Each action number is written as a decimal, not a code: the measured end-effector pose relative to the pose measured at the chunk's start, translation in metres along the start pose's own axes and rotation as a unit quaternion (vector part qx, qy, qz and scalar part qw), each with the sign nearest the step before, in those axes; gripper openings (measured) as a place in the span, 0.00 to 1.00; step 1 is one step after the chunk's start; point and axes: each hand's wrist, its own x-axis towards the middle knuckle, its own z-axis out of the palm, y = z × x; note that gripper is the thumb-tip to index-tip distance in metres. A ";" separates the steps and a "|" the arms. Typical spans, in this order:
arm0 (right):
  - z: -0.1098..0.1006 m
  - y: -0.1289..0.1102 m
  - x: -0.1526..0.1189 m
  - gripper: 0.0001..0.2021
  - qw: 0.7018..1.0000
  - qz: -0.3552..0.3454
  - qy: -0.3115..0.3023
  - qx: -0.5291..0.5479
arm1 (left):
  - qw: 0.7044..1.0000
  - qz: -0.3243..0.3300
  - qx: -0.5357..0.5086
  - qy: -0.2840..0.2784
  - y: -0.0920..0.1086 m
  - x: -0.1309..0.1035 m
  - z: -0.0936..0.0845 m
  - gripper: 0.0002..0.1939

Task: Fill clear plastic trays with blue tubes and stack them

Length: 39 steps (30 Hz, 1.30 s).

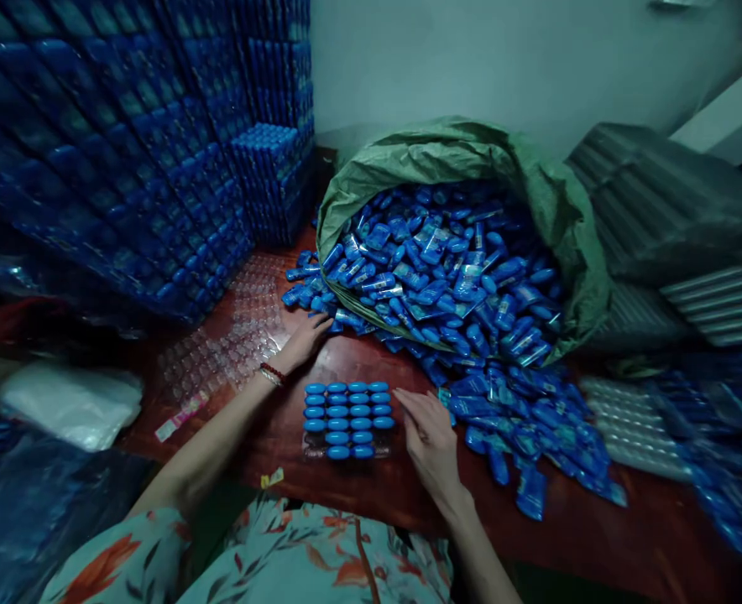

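Observation:
A clear plastic tray (314, 449) lies on the table in front of me, holding rows of small blue oval bottles (349, 411). Its two near corners have no bottles in them. My left hand (311, 335) reaches past the tray's far left side, fingers stretched out at the edge of a heap of blue bottles (308, 289); its fingertips are partly hard to make out. Just right of the tray is my right hand (431, 436), fingers extended toward the tray and thumb apart, with nothing visible between them.
A green sack (572, 226) spills blue bottles onto the red table (270, 445). Flat blue packets (528, 419) lie at right. Clear trays (207, 361) lie at left, beside tall stacks of filled trays (125, 168). Grey trays (673, 201) stand at right; white plastic bags (69, 403) lie left.

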 end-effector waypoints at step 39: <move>-0.034 0.013 -0.037 0.08 0.981 0.146 -0.093 0.083 | 0.940 -0.272 -0.025 0.204 0.123 -0.183 -0.070 0.17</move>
